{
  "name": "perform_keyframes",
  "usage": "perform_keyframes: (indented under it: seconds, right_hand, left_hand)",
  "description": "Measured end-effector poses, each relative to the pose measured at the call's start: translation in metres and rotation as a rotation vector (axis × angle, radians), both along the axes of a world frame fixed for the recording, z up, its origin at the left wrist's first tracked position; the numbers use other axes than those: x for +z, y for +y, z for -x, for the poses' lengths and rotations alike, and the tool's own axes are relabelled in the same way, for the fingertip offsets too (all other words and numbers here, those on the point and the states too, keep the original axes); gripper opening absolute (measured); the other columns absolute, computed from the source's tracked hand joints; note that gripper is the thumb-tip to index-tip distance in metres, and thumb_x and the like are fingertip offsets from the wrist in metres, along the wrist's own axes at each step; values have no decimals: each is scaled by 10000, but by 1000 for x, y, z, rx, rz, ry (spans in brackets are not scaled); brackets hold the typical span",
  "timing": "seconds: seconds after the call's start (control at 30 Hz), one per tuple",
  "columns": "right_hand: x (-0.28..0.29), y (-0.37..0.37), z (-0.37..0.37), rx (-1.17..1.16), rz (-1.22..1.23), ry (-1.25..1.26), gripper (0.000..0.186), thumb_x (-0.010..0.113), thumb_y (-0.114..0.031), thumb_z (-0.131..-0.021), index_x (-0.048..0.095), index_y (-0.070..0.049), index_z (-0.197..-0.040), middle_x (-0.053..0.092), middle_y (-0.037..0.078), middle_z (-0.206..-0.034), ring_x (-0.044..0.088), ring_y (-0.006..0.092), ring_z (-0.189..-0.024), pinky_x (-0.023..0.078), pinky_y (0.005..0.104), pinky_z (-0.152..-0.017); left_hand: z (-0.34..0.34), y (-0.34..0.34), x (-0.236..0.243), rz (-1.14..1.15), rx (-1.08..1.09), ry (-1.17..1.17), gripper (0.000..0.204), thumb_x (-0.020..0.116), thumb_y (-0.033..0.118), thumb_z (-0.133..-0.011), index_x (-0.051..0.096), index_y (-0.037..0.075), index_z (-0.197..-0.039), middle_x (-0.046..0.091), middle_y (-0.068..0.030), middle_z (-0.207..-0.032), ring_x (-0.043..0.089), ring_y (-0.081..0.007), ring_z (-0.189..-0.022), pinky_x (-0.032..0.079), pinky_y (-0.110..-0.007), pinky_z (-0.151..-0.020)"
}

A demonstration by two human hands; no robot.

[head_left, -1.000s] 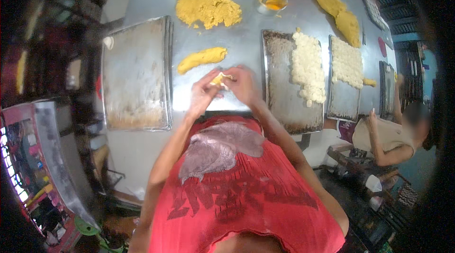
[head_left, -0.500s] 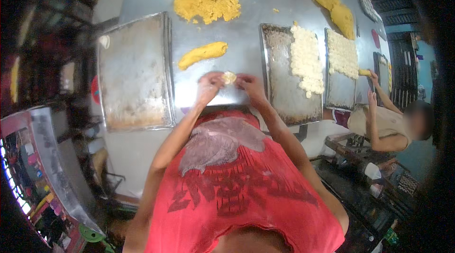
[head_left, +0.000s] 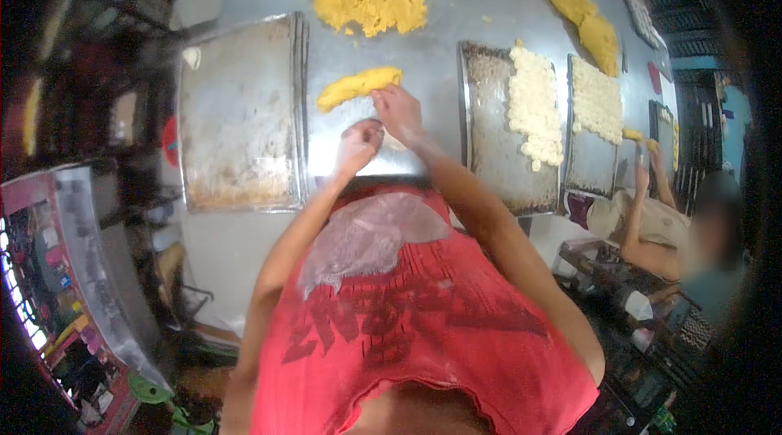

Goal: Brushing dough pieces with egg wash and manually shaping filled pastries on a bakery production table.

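Steel worktable [head_left: 440, 68], near edge: right hand [head_left: 397, 112] pinches soft yellow dough log [head_left: 357, 86] at end; tears easily, likely sticky. Left hand [head_left: 356, 147] curled shut, contents hidden.

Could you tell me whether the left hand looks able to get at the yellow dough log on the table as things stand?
Probably yes: the left hand lies just below the yellow dough log, bare table between; only the right hand touches its right end.
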State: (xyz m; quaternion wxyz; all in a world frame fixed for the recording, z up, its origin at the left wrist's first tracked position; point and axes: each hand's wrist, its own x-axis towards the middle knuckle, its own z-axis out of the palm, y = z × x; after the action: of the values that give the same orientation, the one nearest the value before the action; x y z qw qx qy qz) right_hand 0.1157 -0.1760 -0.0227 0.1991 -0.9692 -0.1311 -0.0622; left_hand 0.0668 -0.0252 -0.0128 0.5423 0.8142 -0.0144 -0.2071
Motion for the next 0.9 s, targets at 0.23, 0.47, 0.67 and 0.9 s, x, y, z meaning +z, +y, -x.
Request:
perform_keyframes:
  seconds: [0.23, 0.47, 0.67, 0.9]
  right_hand:
    - [3, -76, 78, 186, -262, 10, 313, 526, -33, -856, 676, -24, -1131, 622, 178, -1256, 544, 341, -1219, 428, 459, -1046]
    - [34, -78, 84, 60, -291, 199, 276, 597, -43, -839, 676, -5, -1101, 611, 208, -1207, 564, 376, -1118, 446, 451, -990]
    - [30, -45, 78, 104, -543, 669, 290, 704, -142, -848, 650, -20, -1106, 608, 125, -1122, 608, 282, -957, 497, 383, -879]
    - [89, 107, 16, -43, -1206, 902, 424, 748, -130, -872, 577, 1, -1237, 640, 51, -1001, 603, 128, -890, 513, 266, -776]
  left_hand:
    - [14, -15, 3, -182, -147, -636, 329, 676, 164, -872, 646, 72, -1187, 612, -87, -1262, 519, -309, -1151, 383, -434, -1028]
    - [36, -12, 16, -243, -223, -618, 236, 653, 123, -883, 655, 91, -1116, 621, -78, -1200, 544, -285, -1087, 408, -430, -948]
    - [25, -6, 16, 17, -91, -142, 318, 761, 114, -808, 486, 78, -963, 567, -112, -839, 579, -245, -801, 488, -344, -735]
    - [34, 123, 35, 211, 437, -189, 508, 773, 168, -857, 548, 82, -1304, 567, -43, -1142, 559, -172, -843, 499, -306, -798]
